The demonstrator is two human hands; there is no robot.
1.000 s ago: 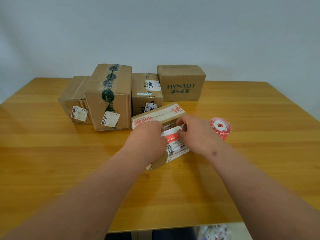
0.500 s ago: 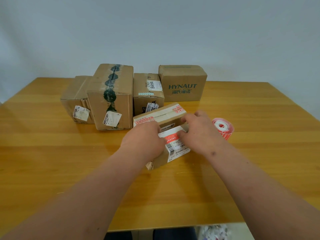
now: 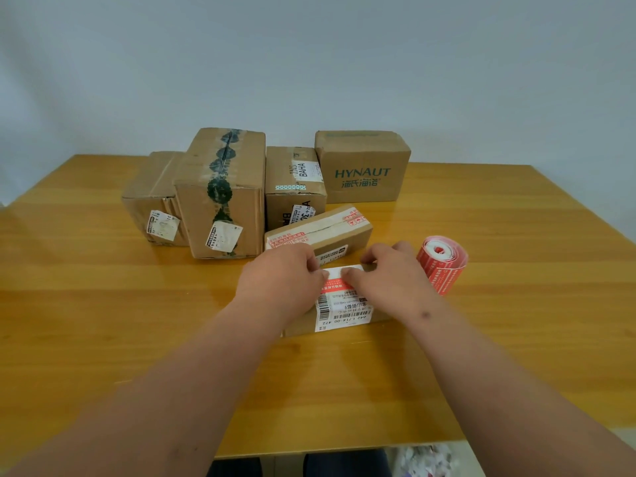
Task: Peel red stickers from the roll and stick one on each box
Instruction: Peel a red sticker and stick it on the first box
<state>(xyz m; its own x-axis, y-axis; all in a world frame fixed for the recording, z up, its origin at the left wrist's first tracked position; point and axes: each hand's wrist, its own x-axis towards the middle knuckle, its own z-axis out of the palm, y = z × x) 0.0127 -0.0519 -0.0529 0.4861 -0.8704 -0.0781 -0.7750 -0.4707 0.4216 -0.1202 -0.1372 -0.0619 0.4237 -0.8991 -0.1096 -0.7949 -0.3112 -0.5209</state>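
- Both hands rest on the near box (image 3: 344,318), which lies on the tabletop (image 3: 103,321) in front of the person.
- The left hand (image 3: 285,280) lies knuckles up on the box's left part, fingertips pressing the top edge of a red-and-white sticker (image 3: 339,282); it grips nothing.
- The right hand (image 3: 389,280) presses the same sticker from the right, fingers curled down onto it, nothing held.
- The sticker lies flat on the box top, just above a white barcode label (image 3: 344,313).
- The roll (image 3: 442,265) of red stickers stands on the tabletop just right of the right hand.
- A flat box (image 3: 320,232) with red-printed tape sits just behind the hands.
- Four more boxes (image 3: 223,194) stand in a row behind, one marked HYNAUT.
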